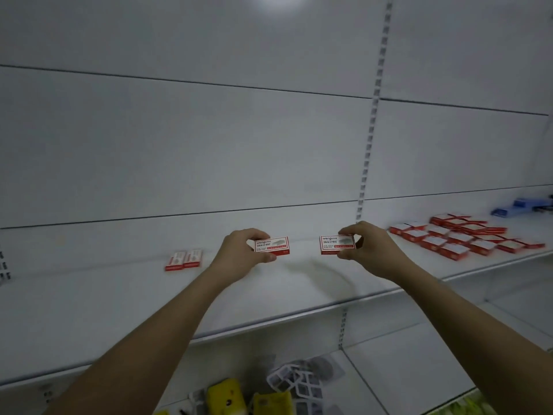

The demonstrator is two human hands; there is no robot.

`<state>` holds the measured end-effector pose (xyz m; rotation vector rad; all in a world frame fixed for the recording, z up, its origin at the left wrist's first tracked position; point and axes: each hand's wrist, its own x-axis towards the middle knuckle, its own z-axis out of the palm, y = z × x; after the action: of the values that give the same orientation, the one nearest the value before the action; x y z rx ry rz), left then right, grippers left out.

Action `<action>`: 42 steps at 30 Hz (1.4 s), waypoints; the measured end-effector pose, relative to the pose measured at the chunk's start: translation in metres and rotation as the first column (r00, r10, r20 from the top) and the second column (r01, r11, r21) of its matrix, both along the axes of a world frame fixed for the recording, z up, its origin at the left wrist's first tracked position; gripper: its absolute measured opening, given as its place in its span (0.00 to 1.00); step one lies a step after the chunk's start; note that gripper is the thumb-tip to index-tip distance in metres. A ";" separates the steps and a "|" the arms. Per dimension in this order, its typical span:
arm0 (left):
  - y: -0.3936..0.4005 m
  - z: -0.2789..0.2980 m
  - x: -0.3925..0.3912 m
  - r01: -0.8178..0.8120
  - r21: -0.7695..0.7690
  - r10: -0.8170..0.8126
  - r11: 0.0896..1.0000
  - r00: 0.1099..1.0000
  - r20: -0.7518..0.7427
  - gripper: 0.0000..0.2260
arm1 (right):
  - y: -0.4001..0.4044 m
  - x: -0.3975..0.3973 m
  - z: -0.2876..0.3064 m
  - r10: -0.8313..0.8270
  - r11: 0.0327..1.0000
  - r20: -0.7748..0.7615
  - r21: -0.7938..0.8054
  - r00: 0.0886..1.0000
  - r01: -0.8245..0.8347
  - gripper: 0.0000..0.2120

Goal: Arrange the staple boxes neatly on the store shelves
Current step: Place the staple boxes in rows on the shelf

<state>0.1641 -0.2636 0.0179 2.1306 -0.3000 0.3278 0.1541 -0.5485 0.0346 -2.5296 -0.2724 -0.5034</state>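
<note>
Head view, looking forward and down at a white store shelf (89, 310). My left hand (239, 253) pinches one red-and-white staple box (273, 245) between thumb and curled fingers, printed face toward me. My right hand (368, 247) pinches a second staple box (336, 244) the same way. Both boxes are held over the middle of the shelf, apart from each other, with a bare gap between them; I cannot tell whether either touches the board. To the left, a pair of staple boxes (184, 260) stands side by side, touching, near the back of the shelf and well apart from my left hand. Bare board runs from that pair out to the front lip. To the right, beyond the slotted upright (371, 130), a group of staple boxes (460, 236) lies flat in rough rows on the neighbouring shelf section, with blue items (522, 206) behind them against the back panel. On the lower shelf, yellow packets (224, 396) and grey-and-white packaged items (299, 381) lie loose, near its front edge.
</note>
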 end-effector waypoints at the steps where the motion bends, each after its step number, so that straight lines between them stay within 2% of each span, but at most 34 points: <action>1: -0.018 0.001 -0.002 0.009 0.004 -0.009 1.000 1.000 0.004 0.19 | -0.016 -0.005 0.000 -0.009 1.000 0.007 0.003 1.000 0.009 0.23; 9: -0.197 -0.001 -0.036 0.112 0.013 -0.112 0.994 0.994 -0.015 0.18 | -0.182 -0.063 -0.005 -0.113 0.990 0.058 0.091 0.992 0.108 0.25; 16: -0.361 0.024 -0.063 0.238 0.026 -0.238 0.971 0.971 0.018 0.20 | -0.328 -0.117 0.015 -0.205 0.973 0.055 0.119 0.977 0.198 0.26; 26: -0.500 0.018 -0.055 0.359 0.138 -0.365 0.923 0.931 0.015 0.22 | -0.477 -0.160 -0.005 -0.351 0.912 0.044 0.242 0.935 0.331 0.21; 32: -0.561 0.010 -0.020 0.365 0.131 -0.369 0.922 0.929 0.008 0.21 | -0.540 -0.136 -0.034 -0.400 0.878 -0.029 0.274 0.916 0.392 0.22; 39: -0.626 0.000 0.055 0.312 0.123 -0.317 0.942 0.948 0.025 0.22 | -0.591 -0.047 -0.042 -0.328 0.921 -0.068 0.200 0.942 0.335 0.22; 42: -0.646 -0.001 0.092 0.259 0.101 -0.263 0.961 0.965 0.024 0.21 | -0.611 -0.001 -0.038 -0.271 0.952 -0.089 0.119 0.958 0.281 0.24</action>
<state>0.2562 -0.9101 0.0166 2.1495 -0.6239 0.2024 0.1533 -1.1591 -0.0032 -2.4620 0.1408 -0.5172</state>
